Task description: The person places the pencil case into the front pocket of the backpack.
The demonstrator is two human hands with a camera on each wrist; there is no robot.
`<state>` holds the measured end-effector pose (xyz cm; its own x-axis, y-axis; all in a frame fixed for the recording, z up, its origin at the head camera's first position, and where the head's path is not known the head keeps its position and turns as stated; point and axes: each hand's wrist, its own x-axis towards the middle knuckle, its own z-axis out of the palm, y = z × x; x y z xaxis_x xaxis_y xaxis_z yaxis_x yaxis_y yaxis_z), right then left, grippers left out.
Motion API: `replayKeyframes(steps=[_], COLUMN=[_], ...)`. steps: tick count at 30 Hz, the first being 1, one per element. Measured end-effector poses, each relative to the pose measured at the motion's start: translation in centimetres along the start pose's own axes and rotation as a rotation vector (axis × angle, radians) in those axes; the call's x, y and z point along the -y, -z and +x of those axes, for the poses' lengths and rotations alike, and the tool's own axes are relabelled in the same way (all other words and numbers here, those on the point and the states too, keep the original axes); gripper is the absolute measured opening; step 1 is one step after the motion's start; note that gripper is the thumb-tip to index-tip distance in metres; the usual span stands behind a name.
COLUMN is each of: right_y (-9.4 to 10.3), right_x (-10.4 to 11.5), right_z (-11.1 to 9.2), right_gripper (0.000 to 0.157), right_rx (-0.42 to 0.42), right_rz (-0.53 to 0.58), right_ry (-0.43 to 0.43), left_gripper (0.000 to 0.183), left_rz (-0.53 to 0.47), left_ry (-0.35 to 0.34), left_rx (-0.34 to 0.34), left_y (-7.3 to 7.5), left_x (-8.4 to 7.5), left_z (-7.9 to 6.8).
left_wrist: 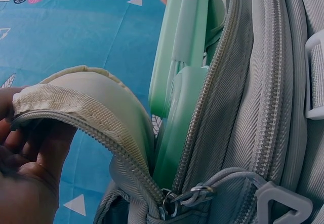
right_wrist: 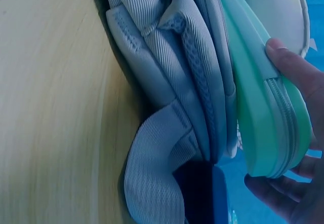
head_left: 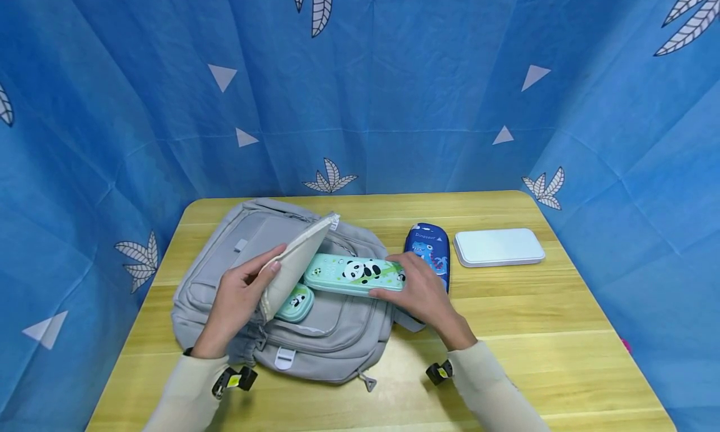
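A grey backpack (head_left: pixel 315 362) lies on the table with its front pocket unzipped. My left hand (head_left: pixel 239 294) holds back the pocket's pale-lined flap (head_left: pixel 298 260), thumb on one side and fingers on the other. In my right hand (head_left: pixel 422 294) is the right end of a long mint-green pencil case (head_left: pixel 345 273) with pandas on it, gripped between thumb and fingers. Its left end is at the pocket opening, partly behind the flap. A smaller mint-green panda case (head_left: pixel 296 302) sits in the pocket; the left wrist view shows this small case (left_wrist: pixel 182 117) beside the zipper.
A navy dinosaur pencil case (head_left: pixel 425 241) lies right of the backpack, partly behind my right hand. Farther right is a white flat case (head_left: pixel 497 246). The wooden table (head_left: pixel 562 332) meets a blue curtain (head_left: pixel 394 107) behind it. A grey strap (right_wrist: pixel 154 168) hangs from the backpack.
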<state>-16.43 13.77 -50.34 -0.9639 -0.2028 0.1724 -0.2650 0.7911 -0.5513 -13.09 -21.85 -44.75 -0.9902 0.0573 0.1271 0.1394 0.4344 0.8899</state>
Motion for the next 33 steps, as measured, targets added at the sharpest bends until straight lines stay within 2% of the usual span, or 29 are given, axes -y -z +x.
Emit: replayKeyframes(steps=[9, 33], right_y=[-0.6, -2.5], right_x=[0.9, 3.6], right_z=[0.3, 1.1], right_gripper=[0.082, 0.085], right_rx=[-0.034, 0.014], right_rz=[-0.040, -0.080], right_ry=[0.030, -0.007], left_gripper=[0.039, 0.038], left_rz=[-0.002, -0.002], left_ry=[-0.007, -0.004], left_rx=[0.002, 0.003], left_y=[0.0, -0.1], left_x=[-0.1, -0.2], left_z=[0.0, 0.1])
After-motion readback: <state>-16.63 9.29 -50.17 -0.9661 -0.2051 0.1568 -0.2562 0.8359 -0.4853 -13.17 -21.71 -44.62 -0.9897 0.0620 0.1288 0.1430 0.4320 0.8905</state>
